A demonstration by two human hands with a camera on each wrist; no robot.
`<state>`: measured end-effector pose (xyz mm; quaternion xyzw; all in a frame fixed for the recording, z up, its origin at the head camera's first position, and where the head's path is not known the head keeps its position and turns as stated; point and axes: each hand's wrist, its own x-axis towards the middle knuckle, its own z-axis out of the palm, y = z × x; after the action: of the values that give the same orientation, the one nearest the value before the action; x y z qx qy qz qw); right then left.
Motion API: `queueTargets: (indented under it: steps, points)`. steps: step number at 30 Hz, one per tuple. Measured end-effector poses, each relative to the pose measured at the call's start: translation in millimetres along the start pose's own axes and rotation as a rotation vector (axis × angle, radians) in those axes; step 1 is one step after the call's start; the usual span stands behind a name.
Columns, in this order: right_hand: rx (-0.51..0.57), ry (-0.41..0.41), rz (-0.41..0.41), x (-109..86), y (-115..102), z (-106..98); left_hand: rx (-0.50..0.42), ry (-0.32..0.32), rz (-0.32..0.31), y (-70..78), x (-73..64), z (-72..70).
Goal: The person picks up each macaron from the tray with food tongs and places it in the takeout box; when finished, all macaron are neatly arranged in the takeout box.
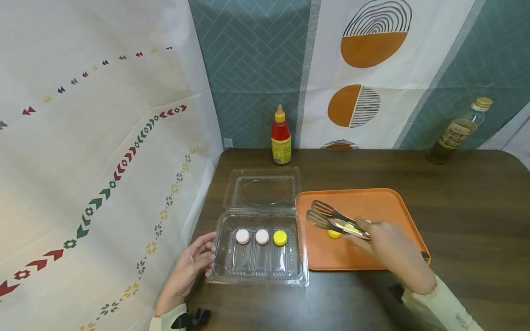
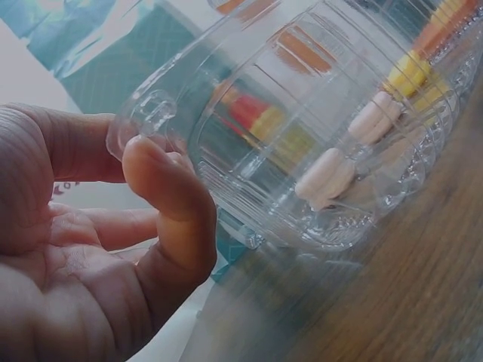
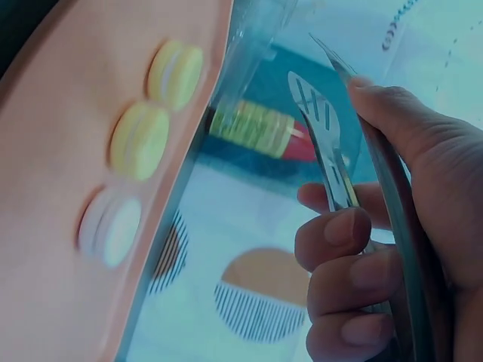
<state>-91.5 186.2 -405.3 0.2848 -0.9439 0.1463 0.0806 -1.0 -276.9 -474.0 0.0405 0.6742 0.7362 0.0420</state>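
At the left, my left hand (image 1: 188,266) pinches the rim of a clear plastic clamshell container (image 1: 265,269) between thumb and fingers. Its lid (image 1: 265,177) lies folded back, and in the base sit two pinkish-white macarons (image 1: 242,236) and a yellow macaron (image 1: 280,237) in a row. My right hand (image 1: 393,250) grips metal tongs (image 1: 325,219) with slotted heads, held above an orange tray (image 1: 352,259). The tong heads are apart with nothing between them. On the tray, the right wrist view shows two yellow macarons (image 3: 139,141) and a white macaron (image 3: 111,228); in the head view the tongs and hand partly cover them.
A red sauce bottle (image 1: 281,142) with a yellow cap stands behind the container. An oil bottle (image 1: 457,131) is at the back right of the dark wooden table (image 1: 468,220). Patterned cloths hang along the left and back.
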Motion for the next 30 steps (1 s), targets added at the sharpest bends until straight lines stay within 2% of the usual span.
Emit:
queueTargets:
  steps: [5, 13, 23, 30]
  points:
    - [-0.038, 0.05, 0.052, -11.6, 12.3, -9.2, 0.002, 0.009, -0.012, 0.2, -0.3, 0.1]
    - [-0.065, 0.042, 0.196, -34.2, 33.5, -21.8, 0.013, 0.008, -0.006, -0.7, -2.0, -0.9]
    - [-0.055, -0.037, 0.326, -62.7, 49.8, -24.1, 0.009, 0.017, -0.003, 3.2, 0.5, 0.8]
    - [-0.048, -0.144, 0.384, -75.9, 61.6, -27.6, 0.016, 0.022, -0.011, -1.0, 0.8, -0.6]
